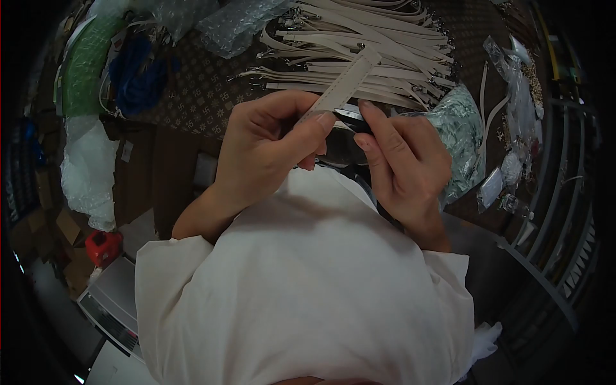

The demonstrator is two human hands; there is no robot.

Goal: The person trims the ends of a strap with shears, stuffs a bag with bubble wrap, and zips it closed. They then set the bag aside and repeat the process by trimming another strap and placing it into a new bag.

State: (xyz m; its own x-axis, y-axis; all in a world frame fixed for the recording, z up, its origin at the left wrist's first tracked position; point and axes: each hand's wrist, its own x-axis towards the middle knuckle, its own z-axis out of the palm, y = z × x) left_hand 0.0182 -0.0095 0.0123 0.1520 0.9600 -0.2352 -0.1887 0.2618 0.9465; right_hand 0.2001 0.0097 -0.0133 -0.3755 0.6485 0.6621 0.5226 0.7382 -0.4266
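Note:
My left hand (273, 144) pinches a cream stitched strap (350, 80) between thumb and fingers, its free end slanting up and to the right. In my right hand (407, 157) is a small black tool with a shiny silver part (351, 119), gripped between thumb and forefinger. The silver part lies right at the strap's edge, close to my left thumb tip; I cannot tell the tool's exact kind. Just beyond my hands, a heap of similar cream straps (378, 32) with metal clasps spreads over the patterned tabletop (199, 90).
Clear plastic wrap (237, 25) and a blue bundle (138, 74) lie at the back left. A plastic bag of pale green pieces (462, 141) sits beside my right hand. Chains (532, 80) and small packets lie farther right. A red container (102, 247) stands low at left.

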